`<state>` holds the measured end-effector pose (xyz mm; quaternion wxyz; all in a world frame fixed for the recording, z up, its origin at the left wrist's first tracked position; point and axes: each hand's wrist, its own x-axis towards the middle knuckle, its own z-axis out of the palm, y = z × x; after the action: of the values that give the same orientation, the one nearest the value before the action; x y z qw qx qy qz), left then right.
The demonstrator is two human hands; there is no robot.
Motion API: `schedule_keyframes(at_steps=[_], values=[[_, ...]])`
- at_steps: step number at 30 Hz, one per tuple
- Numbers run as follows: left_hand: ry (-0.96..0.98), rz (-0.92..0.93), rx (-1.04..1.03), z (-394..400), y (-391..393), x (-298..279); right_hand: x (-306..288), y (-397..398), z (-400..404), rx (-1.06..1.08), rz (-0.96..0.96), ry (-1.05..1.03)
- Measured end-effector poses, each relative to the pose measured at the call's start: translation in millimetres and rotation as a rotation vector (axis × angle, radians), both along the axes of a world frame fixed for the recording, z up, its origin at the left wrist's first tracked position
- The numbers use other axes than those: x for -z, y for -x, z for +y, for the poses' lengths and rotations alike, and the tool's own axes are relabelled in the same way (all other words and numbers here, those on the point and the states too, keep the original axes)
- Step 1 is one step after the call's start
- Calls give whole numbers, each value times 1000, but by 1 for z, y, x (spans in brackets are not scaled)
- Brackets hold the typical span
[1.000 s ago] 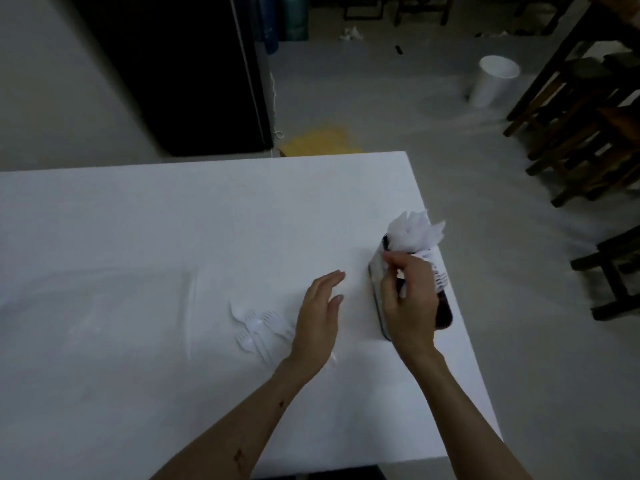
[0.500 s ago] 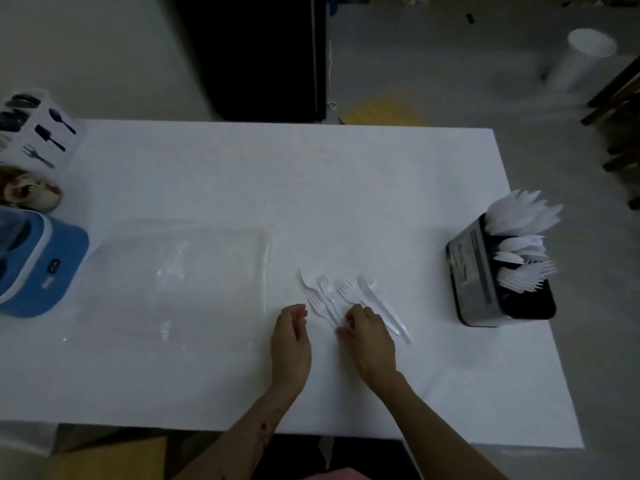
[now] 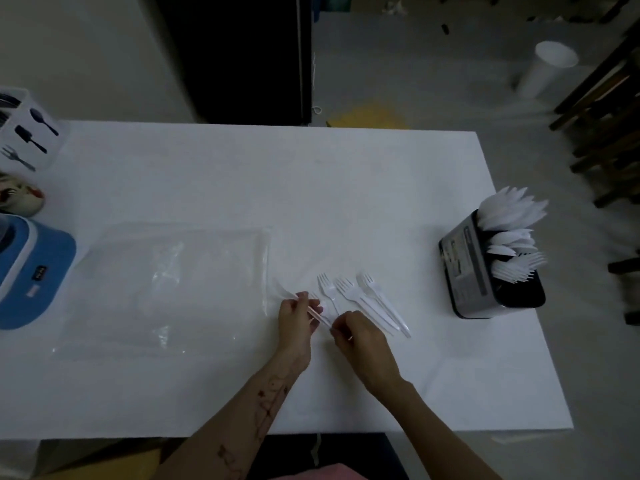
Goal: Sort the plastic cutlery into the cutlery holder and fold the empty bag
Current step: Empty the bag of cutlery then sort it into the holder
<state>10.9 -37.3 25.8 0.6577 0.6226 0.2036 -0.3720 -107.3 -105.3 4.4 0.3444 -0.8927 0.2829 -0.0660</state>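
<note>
on the table, both the left hand (image 3: 297,317) and right hand (image 3: 358,336) pinch one fork (image 3: 317,314), the holder (image 3: 491,271) well off right.

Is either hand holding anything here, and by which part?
The left hand pinches a white plastic utensil along its handle; its head is hard to make out. The right hand has its fingers at the handle's other end.
</note>
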Motion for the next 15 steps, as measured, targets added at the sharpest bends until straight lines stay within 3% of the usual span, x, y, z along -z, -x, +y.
schedule_keyframes(at_steps=[3,8,11,15], values=[[4,88,-164,-2,-9,0,4,0,1,137,97,-48],[-42,9,-221,7,-13,6,12,-6,10,140,188,13],[-103,-92,-213,13,-16,10,12,-3,8,200,207,68],[-128,-38,-64,17,-12,14,13,-5,0,107,355,160]])
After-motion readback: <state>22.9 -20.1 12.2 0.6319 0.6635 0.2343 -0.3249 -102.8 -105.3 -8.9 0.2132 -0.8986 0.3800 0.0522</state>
